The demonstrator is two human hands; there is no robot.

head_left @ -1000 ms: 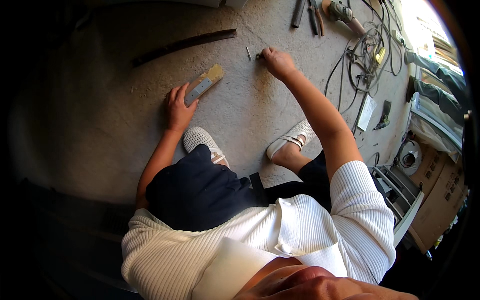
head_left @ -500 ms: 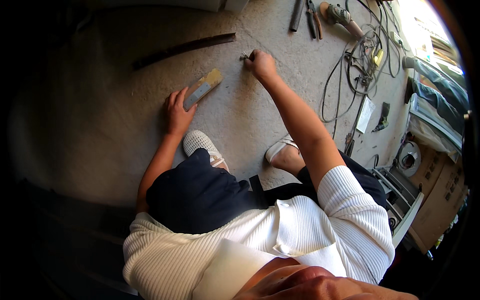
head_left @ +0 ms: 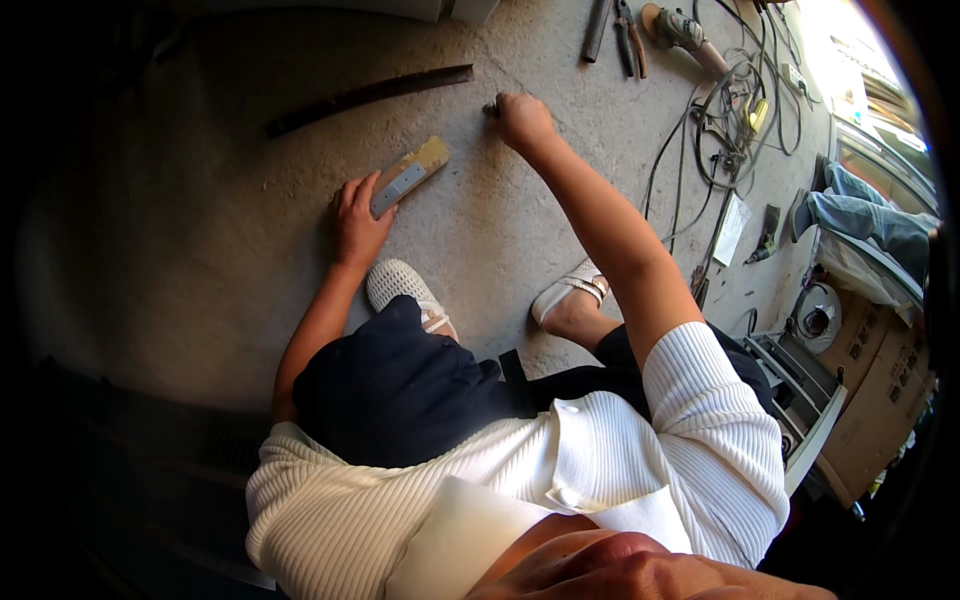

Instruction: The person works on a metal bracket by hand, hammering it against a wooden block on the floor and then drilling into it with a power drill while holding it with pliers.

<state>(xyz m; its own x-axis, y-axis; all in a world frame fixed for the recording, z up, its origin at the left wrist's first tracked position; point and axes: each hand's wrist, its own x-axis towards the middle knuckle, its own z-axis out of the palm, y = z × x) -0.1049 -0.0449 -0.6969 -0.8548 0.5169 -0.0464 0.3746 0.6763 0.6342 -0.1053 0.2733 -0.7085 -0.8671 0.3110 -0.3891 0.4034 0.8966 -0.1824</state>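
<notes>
A short wooden block (head_left: 429,156) with a yellowish, chipped end lies diagonally on the concrete floor (head_left: 480,230), a grey metal plate with small holes (head_left: 398,186) on its upper face. My left hand (head_left: 360,220) grips the block's lower-left end, fingers curled along its side. Up and to the right of the block, my right hand (head_left: 522,122) is pinched on small metal pieces (head_left: 491,109), too small to make out, close to the floor. Beyond both hands lies a long dark rusty steel piece (head_left: 370,95).
A pipe (head_left: 596,30), pliers (head_left: 630,40), an angle grinder (head_left: 685,35), tangled cables (head_left: 730,120), a paper sheet (head_left: 732,228) and a drill (head_left: 768,235) lie rightward. Another person's jeans-clad legs (head_left: 860,215) are at far right, above cardboard (head_left: 870,400). My feet (head_left: 405,285) rest below the block.
My right hand has moved left; the thin light rod beside it earlier no longer shows on the floor. The other person's legs have shifted down. My left hand stays on the block.
</notes>
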